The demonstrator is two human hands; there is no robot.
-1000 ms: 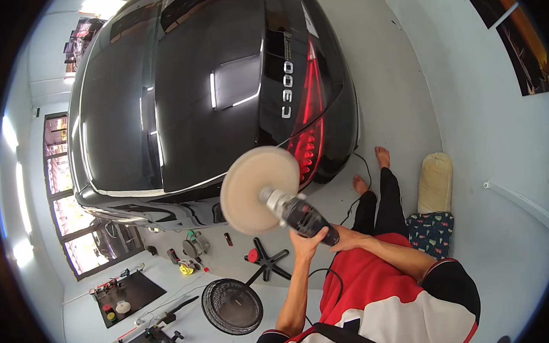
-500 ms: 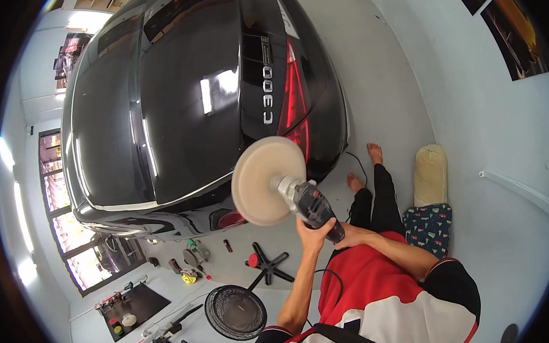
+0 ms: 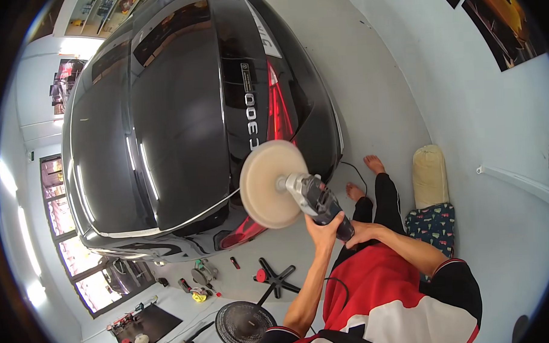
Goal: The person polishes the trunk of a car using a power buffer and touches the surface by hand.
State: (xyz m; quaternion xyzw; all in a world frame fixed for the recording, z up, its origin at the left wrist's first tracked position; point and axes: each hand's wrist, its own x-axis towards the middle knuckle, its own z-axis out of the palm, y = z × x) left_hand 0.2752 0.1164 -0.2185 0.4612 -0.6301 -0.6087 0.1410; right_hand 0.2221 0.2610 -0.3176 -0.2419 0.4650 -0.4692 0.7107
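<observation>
My left hand [image 3: 325,228] is closed around the dark body of a polisher [image 3: 321,200]. My right hand [image 3: 362,232] grips the polisher's rear end, its fingers partly hidden. At the front of the tool sits a large, round, cream-coloured pad [image 3: 271,184], smooth and blurred at its face. Behind the pad in this view is the rear corner of a glossy black car [image 3: 176,114], with a red tail light [image 3: 278,111] and "C300" lettering [image 3: 252,115]. The pad covers part of that corner; whether it touches the paint I cannot tell.
A cable [image 3: 356,171] runs over the floor by my feet. A round black fan [image 3: 245,325] with a star-shaped base [image 3: 278,278] is at the lower middle. A cream roll [image 3: 429,175] and a patterned cushion [image 3: 430,226] lie along the right wall [image 3: 497,139].
The view has shifted, so the car sits further left and lower in it. The polisher appears slightly further right and lower, still held by both my hands.
</observation>
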